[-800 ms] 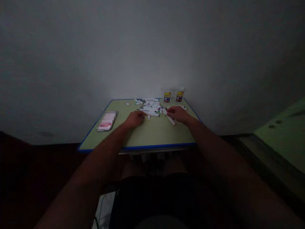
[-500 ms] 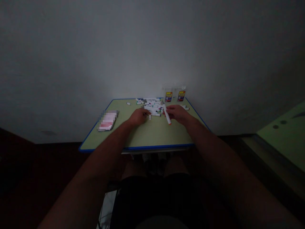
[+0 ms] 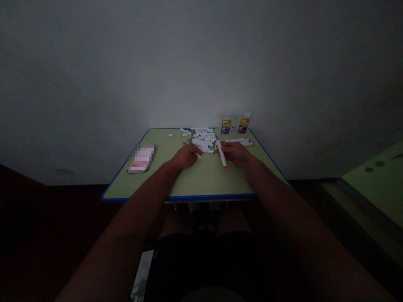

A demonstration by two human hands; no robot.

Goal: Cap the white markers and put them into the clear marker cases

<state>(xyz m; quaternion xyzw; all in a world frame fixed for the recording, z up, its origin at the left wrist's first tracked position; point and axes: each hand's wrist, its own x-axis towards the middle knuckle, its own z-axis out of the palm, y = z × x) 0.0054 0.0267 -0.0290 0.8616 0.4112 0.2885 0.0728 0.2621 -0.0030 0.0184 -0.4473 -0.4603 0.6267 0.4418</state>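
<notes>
My right hand (image 3: 235, 152) is closed round a white marker (image 3: 222, 154) with an orange end pointing down toward me; its grey tip end is uncapped and points away. Left of it, my left hand (image 3: 188, 156) has its fingers pinched on a small white marker cap (image 3: 199, 155) just above the table. Beyond both hands lies a heap of white markers (image 3: 203, 143) with coloured ends, several of them uncapped. A loose white cap (image 3: 170, 135) rests apart at the back left.
The pale green table (image 3: 201, 180) has a blue edge and stands against a grey wall. Two clear cases with colourful labels (image 3: 226, 126) stand at the back right. More markers (image 3: 239, 141) lie beside my right hand. A blurred flat phone-like object (image 3: 142, 158) lies at the left.
My left fingers have closed on the cap, which has tilted and lifted slightly. My right hand still holds the marker in much the same place. The view has shifted a little.
</notes>
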